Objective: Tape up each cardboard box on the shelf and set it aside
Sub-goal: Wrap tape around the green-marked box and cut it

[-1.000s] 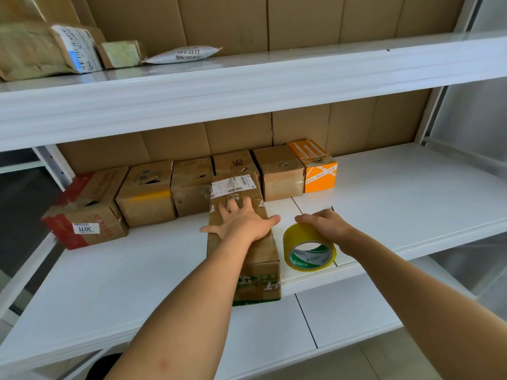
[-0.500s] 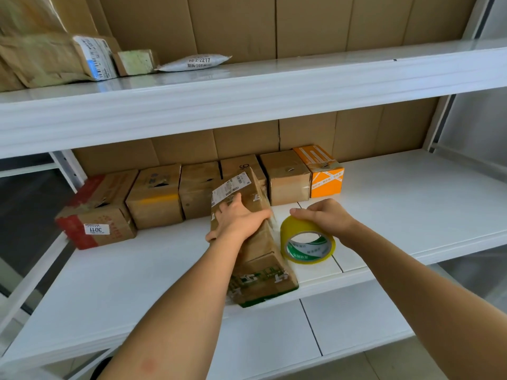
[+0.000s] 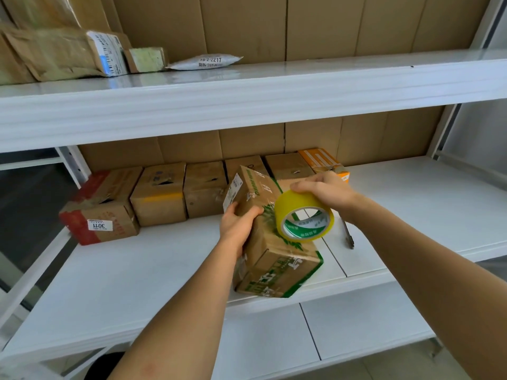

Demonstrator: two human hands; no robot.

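Gripping tilted box (image 3: 270, 237) at shelf (image 3: 131, 272) front edge, our left hand (image 3: 238, 224) | right hand (image 3: 325, 187) fingers curled on tape roll (image 3: 303, 216) | pen (image 3: 348, 234) beside, open shelf right

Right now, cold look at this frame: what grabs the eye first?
The yellow tape roll, held up by the right hand at mid-frame, against the long cardboard box with green print, which the left hand grips and tilts at the middle shelf's front edge. Behind them a row of small cartons lines the back wall, ending in an orange box.
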